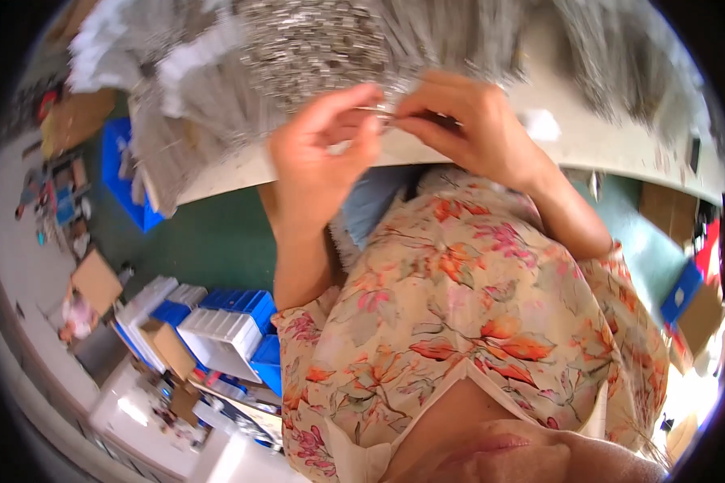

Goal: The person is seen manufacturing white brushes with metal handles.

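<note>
Over the table's near edge, my left hand (314, 157) and my right hand (479, 125) come together with their fingertips almost touching. A thin silvery piece (382, 111), blurred and too small to name, runs between them. My left thumb and forefinger pinch one side of it. The right fingers are closed at its other end, where they hide part of it. Just beyond lies a heap of small shiny metal pieces (314, 48). Grey bundles of thin wire-like strands (459, 36) lie beside the heap, close past my right hand.
The pale table (620, 149) carries more grey bundles (628, 48) at right and left (177, 145). A crumpled white scrap (541, 125) lies near my right wrist. A blue bin (125, 181) stands off the table's left end. White and blue crates (225, 330) are stacked lower left.
</note>
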A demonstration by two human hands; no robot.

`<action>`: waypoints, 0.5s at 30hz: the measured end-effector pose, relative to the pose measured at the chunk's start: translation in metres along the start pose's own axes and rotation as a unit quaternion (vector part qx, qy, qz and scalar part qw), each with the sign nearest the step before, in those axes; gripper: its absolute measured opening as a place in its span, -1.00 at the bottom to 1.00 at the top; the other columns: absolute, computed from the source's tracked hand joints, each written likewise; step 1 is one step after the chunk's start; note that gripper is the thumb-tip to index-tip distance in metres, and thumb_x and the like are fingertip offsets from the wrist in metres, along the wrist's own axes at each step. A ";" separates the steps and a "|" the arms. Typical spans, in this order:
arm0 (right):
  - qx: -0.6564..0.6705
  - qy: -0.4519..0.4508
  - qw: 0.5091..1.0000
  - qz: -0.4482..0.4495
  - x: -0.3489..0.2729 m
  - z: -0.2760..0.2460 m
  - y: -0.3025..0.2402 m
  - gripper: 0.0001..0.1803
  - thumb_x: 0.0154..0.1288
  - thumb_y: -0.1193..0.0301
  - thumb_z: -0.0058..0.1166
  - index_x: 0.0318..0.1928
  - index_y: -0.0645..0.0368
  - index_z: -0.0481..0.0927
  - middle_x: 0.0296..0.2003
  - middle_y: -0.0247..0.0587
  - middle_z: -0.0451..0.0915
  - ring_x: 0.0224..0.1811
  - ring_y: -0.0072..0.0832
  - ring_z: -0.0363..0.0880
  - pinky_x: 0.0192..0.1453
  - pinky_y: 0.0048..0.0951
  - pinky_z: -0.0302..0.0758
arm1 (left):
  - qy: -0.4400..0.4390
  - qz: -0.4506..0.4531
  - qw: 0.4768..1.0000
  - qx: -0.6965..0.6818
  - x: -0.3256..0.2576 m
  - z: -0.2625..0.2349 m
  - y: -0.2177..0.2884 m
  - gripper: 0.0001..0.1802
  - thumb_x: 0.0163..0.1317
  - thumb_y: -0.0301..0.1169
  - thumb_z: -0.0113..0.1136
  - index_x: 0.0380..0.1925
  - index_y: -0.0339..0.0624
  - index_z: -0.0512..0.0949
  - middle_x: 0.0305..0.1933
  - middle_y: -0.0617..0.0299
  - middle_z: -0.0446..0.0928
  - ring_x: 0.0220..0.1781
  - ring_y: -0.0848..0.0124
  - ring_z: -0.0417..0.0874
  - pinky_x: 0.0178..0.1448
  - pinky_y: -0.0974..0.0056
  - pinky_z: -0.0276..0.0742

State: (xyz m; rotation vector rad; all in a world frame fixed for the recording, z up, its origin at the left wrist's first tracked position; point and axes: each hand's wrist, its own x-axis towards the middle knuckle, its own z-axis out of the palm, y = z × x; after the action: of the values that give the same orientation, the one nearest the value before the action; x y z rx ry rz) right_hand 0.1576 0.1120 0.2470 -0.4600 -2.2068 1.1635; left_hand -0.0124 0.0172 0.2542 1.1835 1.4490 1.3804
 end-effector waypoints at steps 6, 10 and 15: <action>-0.287 -0.009 0.958 -0.018 -0.056 0.012 0.054 -0.83 -0.08 0.51 0.17 -0.38 0.16 0.56 -0.44 -0.22 0.51 -0.41 -0.34 0.51 -0.39 -0.36 0.43 | 0.072 -0.066 0.973 0.211 0.016 -0.070 -0.020 -0.70 0.12 -0.52 0.20 -0.10 -0.25 0.51 -0.19 0.20 0.58 -0.30 0.50 0.62 -0.25 0.44 0.53; -0.311 0.033 0.947 -0.072 -0.069 0.010 0.053 -0.75 -0.17 0.53 0.20 -0.34 0.14 0.57 -0.41 -0.30 0.51 -0.34 -0.37 0.50 -0.29 -0.36 0.43 | 0.355 -0.077 0.879 0.310 0.031 -0.245 -0.032 -0.77 0.17 -0.37 0.15 -0.34 -0.37 0.56 -0.44 0.14 0.59 -0.46 0.46 0.63 -0.44 0.40 0.56; -0.279 0.057 0.954 -0.095 -0.061 0.009 0.047 -0.75 -0.11 0.56 0.22 -0.31 0.16 0.58 -0.36 -0.32 0.49 -0.23 -0.33 0.46 -0.15 -0.30 0.38 | 0.394 -0.341 0.797 0.305 0.024 -0.359 -0.072 -0.69 0.02 -0.22 0.28 -0.55 -0.30 0.60 -0.61 0.20 0.56 -0.61 0.45 0.56 -0.55 0.40 0.47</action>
State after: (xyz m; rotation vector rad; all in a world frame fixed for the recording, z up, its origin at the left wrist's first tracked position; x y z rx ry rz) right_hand 0.1997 0.0992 0.1826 -0.5098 -2.3959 0.3872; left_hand -0.3710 -0.0482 0.2164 0.2433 2.7188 0.8935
